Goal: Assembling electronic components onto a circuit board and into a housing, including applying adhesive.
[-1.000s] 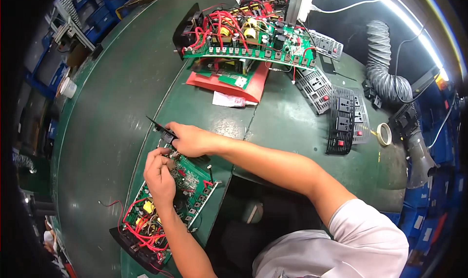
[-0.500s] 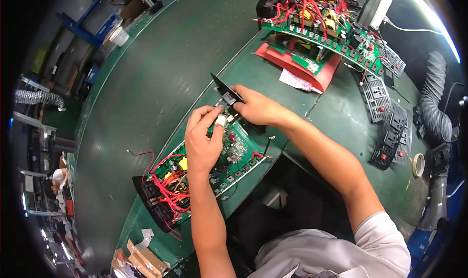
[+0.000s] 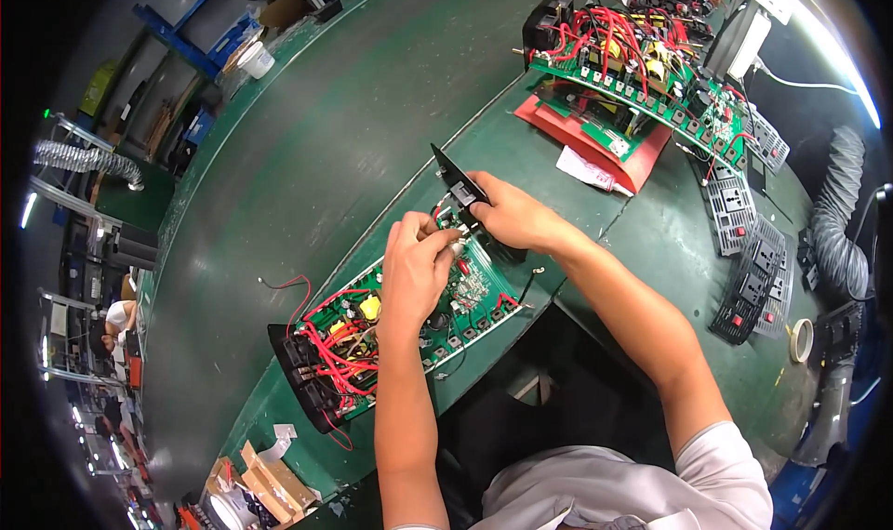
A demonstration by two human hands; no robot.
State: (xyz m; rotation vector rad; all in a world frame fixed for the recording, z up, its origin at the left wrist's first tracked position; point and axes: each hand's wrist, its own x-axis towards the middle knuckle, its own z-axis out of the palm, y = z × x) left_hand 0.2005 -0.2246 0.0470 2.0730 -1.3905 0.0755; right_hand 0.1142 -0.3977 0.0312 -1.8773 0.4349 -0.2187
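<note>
Since the earlier frames the view had swung, so the board that sat low in the picture had come up toward its middle, while both hands had stayed together at the board's far end.

At the left, the green rectangular circuit board (image 3: 400,321) with its bundle of red wires lay at the near edge of the dark green workbench (image 3: 307,139), a black end panel (image 3: 298,372) closing its left end. The left hand (image 3: 414,270) rested over the board's right half, fingers curled and pinching something small at the tips; what exactly it held could not be made out. Just right of it, the right hand (image 3: 512,218) gripped the black plastic end plate (image 3: 458,188), tilted up off the board's right end.

The step in hand looked like fitting that end plate and its wiring to the board. The next move would likely call for steady alignment of plate to board edge, with the small leads kept clear.

Farther right stood a stack of green wired boards (image 3: 642,74) on a red tray (image 3: 595,144), then black socket panels (image 3: 753,279).
</note>
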